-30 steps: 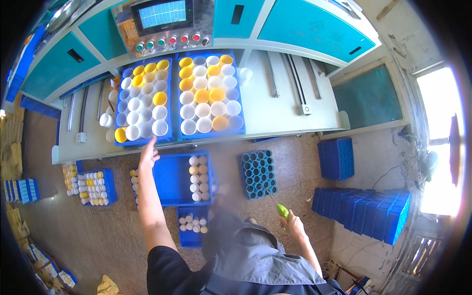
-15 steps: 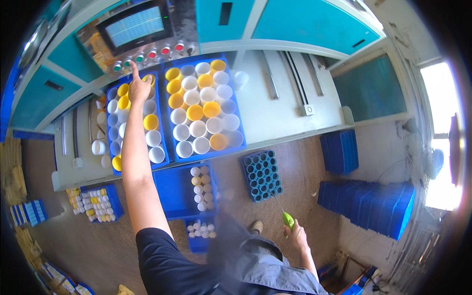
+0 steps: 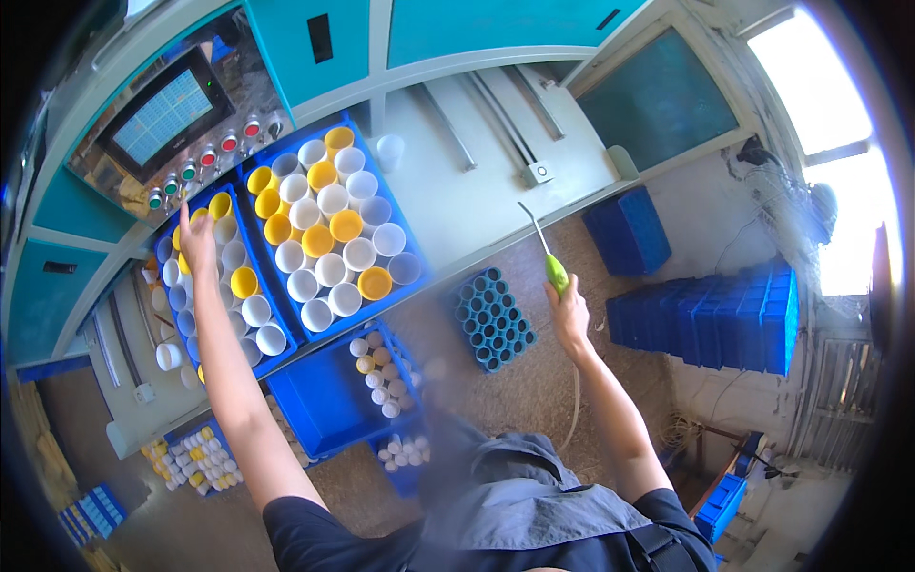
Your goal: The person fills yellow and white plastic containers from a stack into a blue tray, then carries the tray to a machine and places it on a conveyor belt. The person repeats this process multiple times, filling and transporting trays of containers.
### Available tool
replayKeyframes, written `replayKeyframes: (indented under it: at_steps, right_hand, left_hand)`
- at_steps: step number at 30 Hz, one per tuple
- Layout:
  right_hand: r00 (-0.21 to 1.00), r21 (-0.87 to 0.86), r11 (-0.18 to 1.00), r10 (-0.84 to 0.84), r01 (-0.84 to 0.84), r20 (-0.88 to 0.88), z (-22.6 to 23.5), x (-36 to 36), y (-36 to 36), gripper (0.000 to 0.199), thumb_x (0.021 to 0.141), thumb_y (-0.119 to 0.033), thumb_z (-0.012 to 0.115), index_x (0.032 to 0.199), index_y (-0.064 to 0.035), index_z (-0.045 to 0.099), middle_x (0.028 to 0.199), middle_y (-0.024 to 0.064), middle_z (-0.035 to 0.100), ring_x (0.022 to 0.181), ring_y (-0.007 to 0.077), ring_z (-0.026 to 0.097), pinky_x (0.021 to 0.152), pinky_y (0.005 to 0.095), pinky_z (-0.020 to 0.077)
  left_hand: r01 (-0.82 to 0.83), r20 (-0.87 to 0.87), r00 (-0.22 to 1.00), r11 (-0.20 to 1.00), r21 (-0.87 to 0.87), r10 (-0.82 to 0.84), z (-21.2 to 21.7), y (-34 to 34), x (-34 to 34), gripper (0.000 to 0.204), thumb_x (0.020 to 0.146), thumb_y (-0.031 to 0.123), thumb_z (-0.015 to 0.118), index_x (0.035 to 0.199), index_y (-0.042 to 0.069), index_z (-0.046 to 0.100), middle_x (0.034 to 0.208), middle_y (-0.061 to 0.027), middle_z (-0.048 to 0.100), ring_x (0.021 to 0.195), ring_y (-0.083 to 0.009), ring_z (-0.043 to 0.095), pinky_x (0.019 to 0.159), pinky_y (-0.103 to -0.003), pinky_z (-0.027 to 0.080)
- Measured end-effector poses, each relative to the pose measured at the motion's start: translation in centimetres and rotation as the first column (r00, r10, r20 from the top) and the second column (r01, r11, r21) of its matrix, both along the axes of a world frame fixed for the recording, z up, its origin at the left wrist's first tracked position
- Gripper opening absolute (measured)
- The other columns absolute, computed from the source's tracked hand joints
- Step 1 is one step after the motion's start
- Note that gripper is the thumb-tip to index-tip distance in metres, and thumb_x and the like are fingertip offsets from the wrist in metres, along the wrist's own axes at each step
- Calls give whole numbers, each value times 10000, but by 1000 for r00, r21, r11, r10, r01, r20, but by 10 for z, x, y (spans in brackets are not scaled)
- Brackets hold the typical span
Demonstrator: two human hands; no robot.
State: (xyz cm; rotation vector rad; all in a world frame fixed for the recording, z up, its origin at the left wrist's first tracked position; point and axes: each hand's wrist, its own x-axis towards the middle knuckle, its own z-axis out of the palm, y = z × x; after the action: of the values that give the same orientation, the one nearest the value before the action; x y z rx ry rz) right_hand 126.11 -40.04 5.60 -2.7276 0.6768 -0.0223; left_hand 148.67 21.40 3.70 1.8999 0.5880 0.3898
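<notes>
My left hand [image 3: 198, 240] reaches out over the narrower blue crate [image 3: 297, 336], its index finger stretched toward a row of green and red push buttons [image 3: 189, 170]. It holds nothing, and fingertip contact with a button or crate rim is unclear. White and yellow cups [image 3: 271, 338] stand in this crate, mouths up. A wider blue crate [image 3: 250, 195] beside it carries more such cups. My right hand [image 3: 570, 315] is closed around a green-handled air blow gun [image 3: 556, 275]. Its thin bent metal nozzle points up and left, and a pale hose hangs below the hand.
A touchscreen [image 3: 157, 114] sits above the buttons on the teal machine [image 3: 496, 29]. Rails [image 3: 505, 119] run along its pale bed [image 3: 410, 191]. A teal tray of round holes [image 3: 493, 319] lies on the floor. Blue crates [image 3: 705, 319] stand at the right; another crate [image 3: 319, 400] is below.
The view has turned, shifting the machine left. My right hand has raised the air blow gun from the teal tray toward the machine's bed. My left hand stays near the buttons.
</notes>
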Motion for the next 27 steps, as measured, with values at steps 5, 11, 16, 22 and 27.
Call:
replayKeyframes:
  at_steps: [5,11,16,22,27]
  right_hand:
    - [1000,31,999,-9,9,-24,-8,16,-24,407,995,-386,576,1171,-44,442,886,284,697,858,484,680,730,558,529]
    - [958,-19,959,-285,284,-34,-7,7,-113,489,985,-452,573,1212,-33,461,1023,294,694,1015,475,663,865,538,515]
    - [925,31,927,-375,374,60,19,-3,-169,526,994,-487,553,1203,-12,472,1103,316,666,1078,487,634,888,537,499]
    - [899,59,914,-405,401,165,45,-34,-201,498,993,-482,561,1206,-36,495,1068,298,683,1044,478,649,864,535,507]
    - [935,59,979,-206,197,288,24,-116,-221,447,991,-415,588,1218,-53,460,921,261,707,888,456,695,745,533,538]
  left_hand:
    - [-309,250,951,543,780,181,-42,-37,-162,534,937,201,687,1413,43,504,1401,-191,530,1323,-385,477,1098,-506,380]
    - [-451,-210,767,742,497,607,-152,-84,-256,970,995,562,492,1517,-168,124,1584,-411,31,1500,-513,71,1216,-525,187]
    - [-380,-122,876,822,424,467,-188,-62,-234,1117,973,684,405,1467,-246,30,1570,-410,-139,1515,-467,-75,1243,-461,46]
    - [-416,38,883,742,525,468,-178,-79,-277,905,1004,574,472,1518,-127,222,1584,-373,168,1489,-480,184,1226,-506,172]
    - [-338,-2,897,689,641,442,-198,-207,-381,597,955,351,645,1332,-87,494,1256,-308,546,1173,-463,521,1014,-540,430]
